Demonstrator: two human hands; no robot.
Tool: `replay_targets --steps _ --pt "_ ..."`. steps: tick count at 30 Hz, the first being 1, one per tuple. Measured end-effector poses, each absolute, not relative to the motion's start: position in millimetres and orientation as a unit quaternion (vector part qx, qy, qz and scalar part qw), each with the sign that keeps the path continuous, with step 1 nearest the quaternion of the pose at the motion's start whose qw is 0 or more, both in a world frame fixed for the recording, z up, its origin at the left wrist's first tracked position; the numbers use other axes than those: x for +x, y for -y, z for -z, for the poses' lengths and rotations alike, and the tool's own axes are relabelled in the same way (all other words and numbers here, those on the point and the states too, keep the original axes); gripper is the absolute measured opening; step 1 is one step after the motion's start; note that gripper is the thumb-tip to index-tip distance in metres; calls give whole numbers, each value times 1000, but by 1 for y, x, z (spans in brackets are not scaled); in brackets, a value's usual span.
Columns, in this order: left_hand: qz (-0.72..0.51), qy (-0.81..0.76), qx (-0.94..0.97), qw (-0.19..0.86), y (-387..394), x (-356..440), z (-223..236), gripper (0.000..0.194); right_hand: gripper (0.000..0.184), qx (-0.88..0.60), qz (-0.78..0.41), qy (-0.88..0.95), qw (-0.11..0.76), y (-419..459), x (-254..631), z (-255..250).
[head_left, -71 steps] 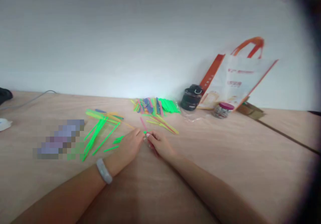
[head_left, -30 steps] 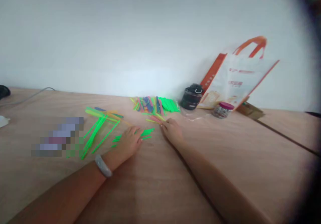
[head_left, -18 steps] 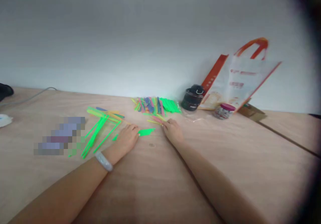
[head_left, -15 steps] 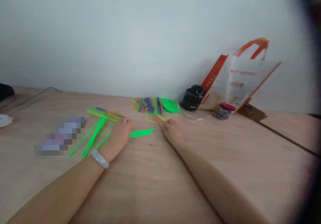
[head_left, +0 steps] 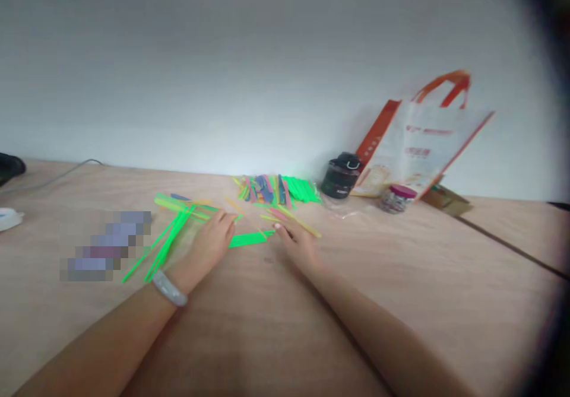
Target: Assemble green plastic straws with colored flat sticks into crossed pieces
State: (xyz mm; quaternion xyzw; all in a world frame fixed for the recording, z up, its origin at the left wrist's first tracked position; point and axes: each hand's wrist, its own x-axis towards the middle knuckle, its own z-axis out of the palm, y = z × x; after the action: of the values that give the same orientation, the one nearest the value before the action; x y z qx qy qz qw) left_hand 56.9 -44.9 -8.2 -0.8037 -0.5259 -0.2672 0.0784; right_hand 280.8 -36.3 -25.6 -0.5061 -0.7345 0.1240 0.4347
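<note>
My left hand (head_left: 209, 243) lies flat on the wooden table (head_left: 276, 326), fingers stretched out, touching the left end of a short bundle of green sticks (head_left: 247, 240). A pale bangle (head_left: 168, 288) sits on its wrist. My right hand (head_left: 296, 244) rests palm down just right of that bundle, fingers extended toward it, beside loose yellow and pink sticks (head_left: 294, 221). Long green sticks (head_left: 171, 238) fan out left of my left hand. A mixed pile of coloured sticks (head_left: 272, 187) lies further back near the wall.
A black jar (head_left: 341, 174), a small jar with a pink lid (head_left: 394, 197), a white and orange bag (head_left: 421, 142) and a cardboard box (head_left: 446, 200) stand at the back right. A grey cable (head_left: 57, 171) and a white object (head_left: 7, 219) lie far left.
My hands parted after pinching together. The left one slid left over the green sticks, gathering a short bundle. The right one reached to the loose sticks, then drew back toward the bundle.
</note>
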Motion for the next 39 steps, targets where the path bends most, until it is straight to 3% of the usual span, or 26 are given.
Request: replay_targets --steps 5,11,25,34,39 --pt "306 413 -858 20 65 85 16 25 41 -462 -339 690 443 49 263 27" --pt "284 404 -869 9 66 87 23 18 32 -452 -449 636 436 56 256 30" --pt "210 452 -866 33 67 92 25 23 26 -481 -426 637 427 61 248 34" --pt "300 460 -831 -85 63 91 18 19 30 -460 -434 647 426 52 252 28" --pt "291 506 -799 -144 58 80 13 28 36 -547 -304 611 485 26 289 25"
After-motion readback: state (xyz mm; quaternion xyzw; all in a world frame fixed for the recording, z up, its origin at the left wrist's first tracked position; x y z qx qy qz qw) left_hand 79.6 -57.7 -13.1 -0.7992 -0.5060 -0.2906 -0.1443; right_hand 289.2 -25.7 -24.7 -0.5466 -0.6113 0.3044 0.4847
